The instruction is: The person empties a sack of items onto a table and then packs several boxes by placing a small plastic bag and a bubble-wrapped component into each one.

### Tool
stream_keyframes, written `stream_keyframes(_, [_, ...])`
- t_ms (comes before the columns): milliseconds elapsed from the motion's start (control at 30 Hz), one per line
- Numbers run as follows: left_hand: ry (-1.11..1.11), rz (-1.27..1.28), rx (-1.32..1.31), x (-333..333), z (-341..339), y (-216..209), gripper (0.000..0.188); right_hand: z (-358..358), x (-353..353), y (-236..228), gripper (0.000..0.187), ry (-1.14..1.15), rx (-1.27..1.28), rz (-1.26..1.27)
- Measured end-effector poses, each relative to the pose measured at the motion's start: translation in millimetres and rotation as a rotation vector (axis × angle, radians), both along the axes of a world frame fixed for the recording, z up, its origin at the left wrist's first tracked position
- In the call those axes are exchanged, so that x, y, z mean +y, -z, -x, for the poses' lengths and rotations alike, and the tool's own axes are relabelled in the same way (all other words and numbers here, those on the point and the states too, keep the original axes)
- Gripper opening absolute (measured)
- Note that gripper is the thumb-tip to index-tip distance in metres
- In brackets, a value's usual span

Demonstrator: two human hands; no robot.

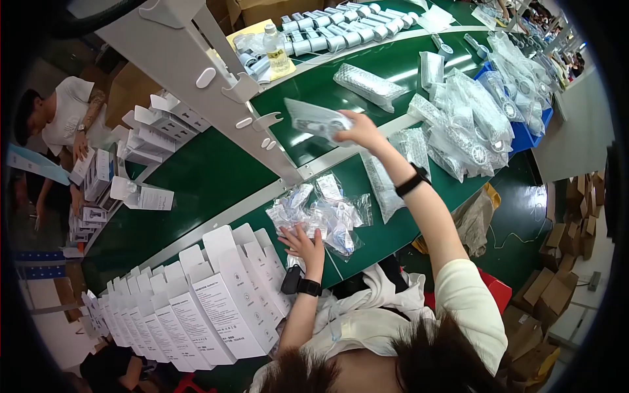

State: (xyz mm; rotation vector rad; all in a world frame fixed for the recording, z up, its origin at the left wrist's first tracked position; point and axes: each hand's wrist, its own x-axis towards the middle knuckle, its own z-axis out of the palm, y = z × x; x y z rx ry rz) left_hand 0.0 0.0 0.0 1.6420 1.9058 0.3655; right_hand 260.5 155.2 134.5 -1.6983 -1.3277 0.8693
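Note:
My right hand (362, 130) is raised over the green table, its fingers gripping one end of a clear bubble-wrap bag (311, 121) with a light grey device inside. Closer to my body, my left hand (304, 249) lies with fingers spread on the edge of a pile of small clear plastic bags (321, 213). White and pale parts show through those bags, too small to name. Two more bubble-wrapped packets (382, 180) rest just below my right forearm. Another wrapped packet (370, 85) lies alone farther back.
A heap of bubble-wrapped devices (468, 124) spills from a blue bin (524, 134) at right. Rows of grey cylindrical devices (341, 29) and a drink bottle (276, 49) stand at the back. Open white boxes (219, 314) line the left; a grey metal post (216, 98) rises nearby. A co-worker (65, 118) handles boxes far left.

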Motion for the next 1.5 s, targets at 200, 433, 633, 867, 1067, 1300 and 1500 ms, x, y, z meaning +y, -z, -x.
stream_keyframes(200, [-0.059, -0.234, -0.036, 9, -12, 13, 0.06, -60, -187, -22, 0.061, 0.411, -0.178, -0.099])
stream_keyframes(433, [-0.04, -0.287, -0.057, 23, -62, 0, 0.068, -75, -225, 80, 0.067, 0.608, -0.607, -0.065])
stream_keyframes(633, [0.082, -0.613, -0.019, -1, -50, -78, 0.052, -65, -269, 83, 0.056, 0.7, -0.189, -0.201])
stream_keyframes(867, [0.815, -0.145, -0.807, -125, -167, -123, 0.038, -43, -482, 219, 0.036, 1.6, 0.319, 0.106])
stream_keyframes(1067, [1.315, 0.105, -0.361, -247, -339, 25, 0.06, -167, -566, 301, 0.035, 1.956, 1.08, 0.091])
stream_keyframes(1300, [1.307, 0.083, 0.016, -245, -447, 187, 0.04, -255, -593, 315, 0.036, 1.583, 1.51, -0.476])
stream_keyframes(1500, [0.34, 0.938, -1.047, -245, -507, 103, 0.018, -281, -559, 279, 0.031, 1.298, 1.609, -0.799])
